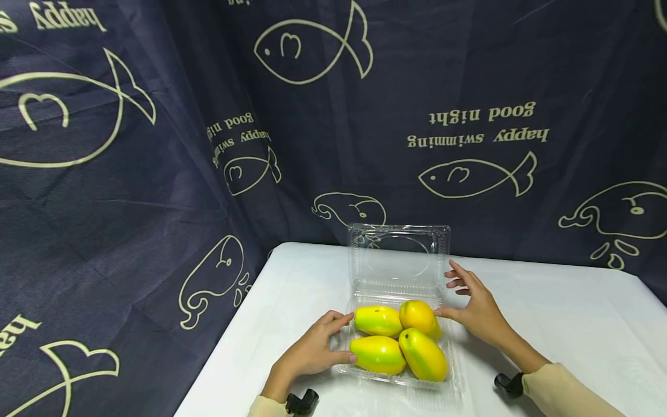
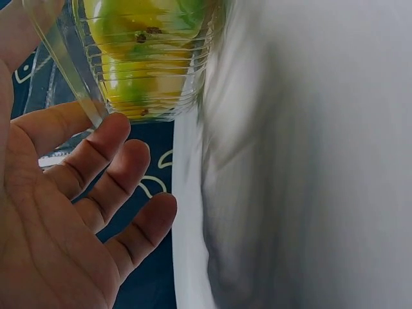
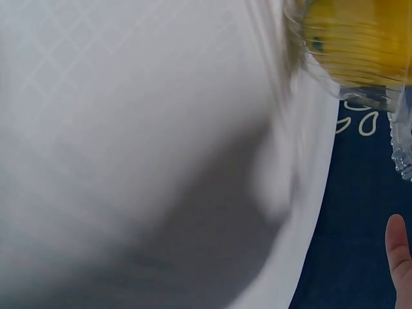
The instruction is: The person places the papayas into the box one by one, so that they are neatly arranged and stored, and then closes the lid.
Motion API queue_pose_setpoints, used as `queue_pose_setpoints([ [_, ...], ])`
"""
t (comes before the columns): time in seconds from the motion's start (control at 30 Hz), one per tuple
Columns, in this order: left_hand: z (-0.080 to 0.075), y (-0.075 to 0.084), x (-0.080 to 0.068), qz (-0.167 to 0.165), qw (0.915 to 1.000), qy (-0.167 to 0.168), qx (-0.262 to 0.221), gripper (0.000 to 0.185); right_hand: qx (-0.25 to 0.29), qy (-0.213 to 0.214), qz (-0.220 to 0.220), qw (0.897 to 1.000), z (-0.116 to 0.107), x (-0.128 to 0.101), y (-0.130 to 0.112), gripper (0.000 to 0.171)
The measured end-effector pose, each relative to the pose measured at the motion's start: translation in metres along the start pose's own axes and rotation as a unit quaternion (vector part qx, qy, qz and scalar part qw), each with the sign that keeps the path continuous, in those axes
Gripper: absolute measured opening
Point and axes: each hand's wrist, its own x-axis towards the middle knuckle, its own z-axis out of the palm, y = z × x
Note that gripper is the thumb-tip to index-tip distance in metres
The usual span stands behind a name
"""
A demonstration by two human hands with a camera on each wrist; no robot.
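A clear plastic box (image 1: pixel 401 370) sits on the white table (image 1: pixel 573 324) between the two hands, near the front edge. The left hand (image 1: pixel 312 350) rests against the box's left side with fingers spread and relaxed, gripping nothing. The right hand (image 1: pixel 476 307) touches the right rim, its fingers also straight and apart. Four yellow-green mangoes (image 1: pixel 398 341) lie inside. Behind them the box's lid (image 1: pixel 398 255) stands open, upright, before a dark fish-print curtain (image 1: pixel 156 145).
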Motion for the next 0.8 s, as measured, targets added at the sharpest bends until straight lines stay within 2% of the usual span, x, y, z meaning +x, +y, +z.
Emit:
queue_pose_setpoints([
  [0.2, 0.001, 0.000, -0.001, 0.001, 1.0000, -0.001, 0.003, 0.090, 0.015, -0.016, 0.006, 1.000, -0.002, -0.004, -0.001, 0.121],
  [0.8, 0.003, -0.001, 0.000, 0.006, 0.9998, 0.004, 0.016, 0.092, 0.083, -0.017, -0.017, 0.996, -0.005, -0.020, -0.004, 0.122],
])
